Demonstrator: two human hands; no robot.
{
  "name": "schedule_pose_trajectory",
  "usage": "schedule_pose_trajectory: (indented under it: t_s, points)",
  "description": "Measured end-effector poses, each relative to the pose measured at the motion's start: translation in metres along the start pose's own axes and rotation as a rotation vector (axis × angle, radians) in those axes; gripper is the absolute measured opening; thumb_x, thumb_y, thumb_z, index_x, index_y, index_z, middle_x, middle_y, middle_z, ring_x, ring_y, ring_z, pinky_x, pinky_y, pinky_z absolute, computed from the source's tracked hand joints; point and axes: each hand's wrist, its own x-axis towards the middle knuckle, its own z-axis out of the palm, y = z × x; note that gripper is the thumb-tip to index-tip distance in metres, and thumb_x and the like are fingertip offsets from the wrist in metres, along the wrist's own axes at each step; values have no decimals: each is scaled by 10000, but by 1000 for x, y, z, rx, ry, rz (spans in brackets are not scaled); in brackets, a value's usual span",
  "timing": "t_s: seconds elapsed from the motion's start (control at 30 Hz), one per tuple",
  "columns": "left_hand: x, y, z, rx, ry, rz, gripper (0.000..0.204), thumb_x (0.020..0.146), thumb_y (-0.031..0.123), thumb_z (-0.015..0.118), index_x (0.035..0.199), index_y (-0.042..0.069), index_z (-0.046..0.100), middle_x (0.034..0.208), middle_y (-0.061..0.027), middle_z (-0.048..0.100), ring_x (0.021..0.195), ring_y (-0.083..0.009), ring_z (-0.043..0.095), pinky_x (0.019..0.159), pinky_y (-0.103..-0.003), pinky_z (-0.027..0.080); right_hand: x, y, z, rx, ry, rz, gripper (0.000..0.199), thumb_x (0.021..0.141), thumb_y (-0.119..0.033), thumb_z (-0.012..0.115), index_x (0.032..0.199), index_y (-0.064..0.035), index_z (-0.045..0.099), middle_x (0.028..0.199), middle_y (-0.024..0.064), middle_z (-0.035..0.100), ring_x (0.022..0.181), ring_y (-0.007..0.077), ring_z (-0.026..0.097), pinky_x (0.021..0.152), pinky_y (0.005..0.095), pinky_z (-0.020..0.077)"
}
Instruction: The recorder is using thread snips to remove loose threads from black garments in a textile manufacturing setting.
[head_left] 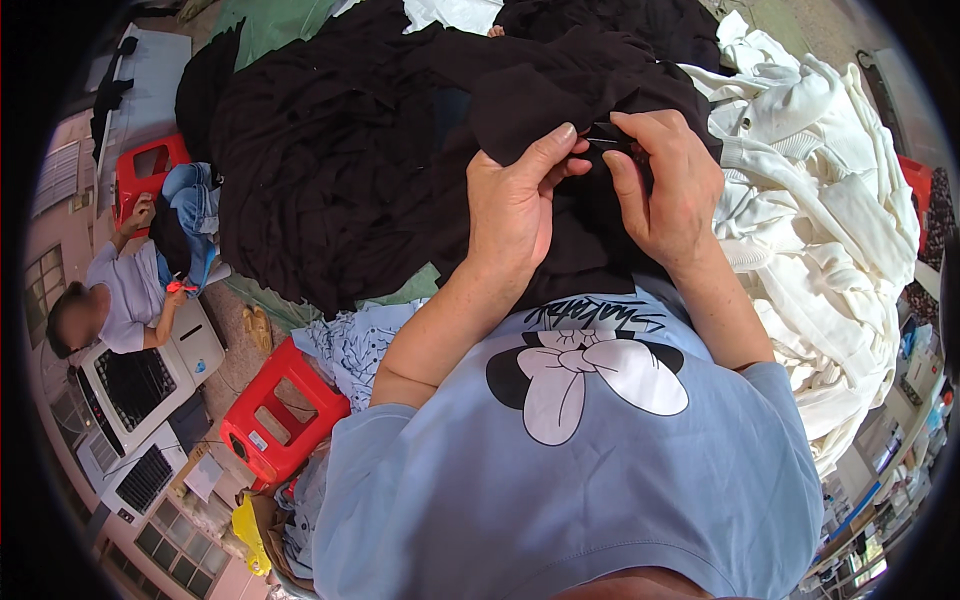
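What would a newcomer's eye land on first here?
First, the big heap of dark cloth filling the upper middle, with the left hand and right hand close together over it. Next, the bright pile of white garments along the right side. Then the red stool at lower left, vivid against the duller floor.

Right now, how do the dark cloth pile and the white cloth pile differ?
Colour: the dark cloth pile is near-black, the white cloth pile off-white. Place: the dark cloth pile spreads ahead and to the left, the white cloth pile lies on the right. Hands: the left hand and right hand are over the dark cloth pile, neither over the white cloth pile. Both are loose, rumpled heaps.
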Motion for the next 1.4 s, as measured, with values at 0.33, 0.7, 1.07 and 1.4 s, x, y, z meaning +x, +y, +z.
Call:
schedule_pose_trajectory:
  t_s: [0.33,0.7,1.07,1.4]
  points:
    - [1,-2,-1,-29,20,54,161,859,5,654,1019,-18,658,928,-97,685,811,-179,662,700,-283,535,-1,17,13,429,-185,430,223,941,-205,583,1028,-9,643,931,102,665,795,217,650,690,292,494]
    - [5,-1,14,-93,-57,56,122,865,-6,644,980,-45,654,924,-132,691,836,-220,684,784,-329,560,-4,20,4,406,70,378,200,916,-111,603,1084,-5,626,884,96,647,806,189,628,728,263,479]
    - [5,-4,23,-86,-107,40,143,889,15,614,1011,-35,671,982,-128,691,903,-212,672,868,-363,542,7,18,-11,-76,16,39,250,813,-134,699,1052,-80,647,827,48,609,691,220,600,597,312,466]
    - [7,-7,27,-90,-76,35,117,879,7,638,992,-16,659,930,-99,688,858,-176,665,818,-313,543,5,13,-7,-58,15,83,232,827,-136,678,1047,-76,637,810,55,592,691,226,604,586,306,470]
